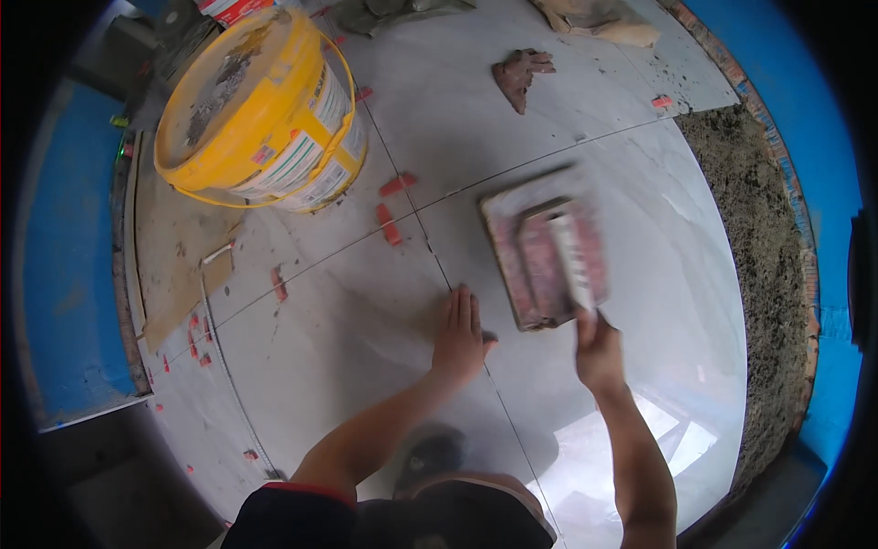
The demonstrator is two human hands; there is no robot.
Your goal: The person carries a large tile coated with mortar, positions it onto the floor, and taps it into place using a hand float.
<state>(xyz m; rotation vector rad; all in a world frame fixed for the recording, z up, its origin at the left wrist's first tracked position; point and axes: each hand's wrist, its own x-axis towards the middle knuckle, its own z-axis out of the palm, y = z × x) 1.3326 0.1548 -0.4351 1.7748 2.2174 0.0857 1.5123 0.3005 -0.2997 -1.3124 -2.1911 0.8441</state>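
My left hand (465, 340) lies flat on the pale grey floor tile (347, 311), fingers pointing away, next to a thin joint line. To its right, my right hand (599, 355) is closed around the near end of the whitish handle of a rectangular float (544, 270). That float has a reddish, mortar-smeared back and a pale rim. Motion blurs it over the glossy tile, and I cannot tell whether its underside touches the surface. Left of it, red levelling wedges (390, 224) sit at the crossing of the joints.
A yellow bucket (315, 119) with a mortar-crusted lid stands far left. A brown-red glove or rag (521, 78) lies beyond the float. Rough mortar (754, 274) borders the tiles along the right-hand blue wall (814, 101). A thin strip (233, 384) and brown cardboard (174, 247) lie left.
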